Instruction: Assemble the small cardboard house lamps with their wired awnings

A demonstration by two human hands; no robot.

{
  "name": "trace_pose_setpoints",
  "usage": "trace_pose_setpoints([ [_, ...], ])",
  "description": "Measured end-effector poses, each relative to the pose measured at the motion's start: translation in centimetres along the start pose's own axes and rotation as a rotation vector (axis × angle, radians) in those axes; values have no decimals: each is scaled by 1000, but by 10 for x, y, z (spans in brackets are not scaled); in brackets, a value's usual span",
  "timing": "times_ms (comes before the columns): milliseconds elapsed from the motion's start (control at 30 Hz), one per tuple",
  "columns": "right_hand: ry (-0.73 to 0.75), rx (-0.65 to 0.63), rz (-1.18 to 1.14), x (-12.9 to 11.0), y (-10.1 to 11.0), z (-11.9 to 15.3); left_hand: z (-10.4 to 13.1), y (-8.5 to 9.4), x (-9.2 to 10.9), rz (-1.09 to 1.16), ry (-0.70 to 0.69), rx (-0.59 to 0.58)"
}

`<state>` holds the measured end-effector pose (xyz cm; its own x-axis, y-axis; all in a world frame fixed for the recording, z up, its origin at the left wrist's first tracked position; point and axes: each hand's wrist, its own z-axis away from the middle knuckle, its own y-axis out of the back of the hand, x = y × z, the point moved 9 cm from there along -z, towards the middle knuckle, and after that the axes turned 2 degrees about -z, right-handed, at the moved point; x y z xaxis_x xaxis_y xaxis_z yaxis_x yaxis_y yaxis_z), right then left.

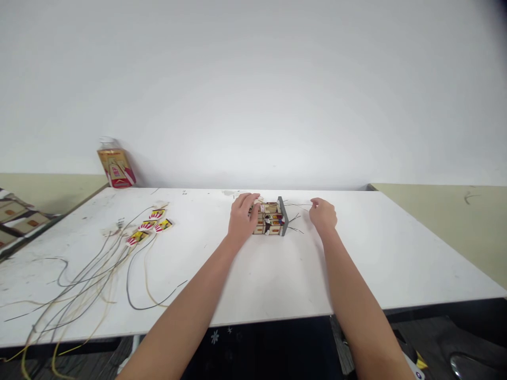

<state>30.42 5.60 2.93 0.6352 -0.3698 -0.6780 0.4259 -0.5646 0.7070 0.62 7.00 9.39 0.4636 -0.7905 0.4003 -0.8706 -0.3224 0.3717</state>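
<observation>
A small model house [270,220] with beige walls, red windows and a grey base [283,216] lies on its side near the middle of the white table. My left hand [242,214] is closed around its left end, hiding that part. Thin dark wires [295,229] stick out to the right of the grey base. To the right, my right hand [322,214] pinches the end of a thin wire [298,205] that runs back to the house's upper side.
Left on the white table [376,253] lie several red, white and yellow tags [138,237] with long grey and yellowish cords [89,285]. A bottle [116,163] stands by the wall at the back left. More model houses [19,219] sit at the far left edge.
</observation>
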Motion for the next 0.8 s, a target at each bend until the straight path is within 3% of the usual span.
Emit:
trace_pose_setpoints([
  [133, 300, 27, -168, -42, 4, 16, 0, -1, 4, -9, -12, -17],
  [267, 467, -135, -432, -78, -7, 40, 1, -3, 9, -45, -25, -56],
  [467, 620, -164, -342, -112, -11, 69, 2, -4, 17, -51, -60, -42],
  [600, 647, -156, -249, -117, -14, 76, 3, -4, 22, -30, -94, -12],
  [800, 510, -218, -262, -109, -23, 71, 3, -1, 22, 101, -52, 22],
])
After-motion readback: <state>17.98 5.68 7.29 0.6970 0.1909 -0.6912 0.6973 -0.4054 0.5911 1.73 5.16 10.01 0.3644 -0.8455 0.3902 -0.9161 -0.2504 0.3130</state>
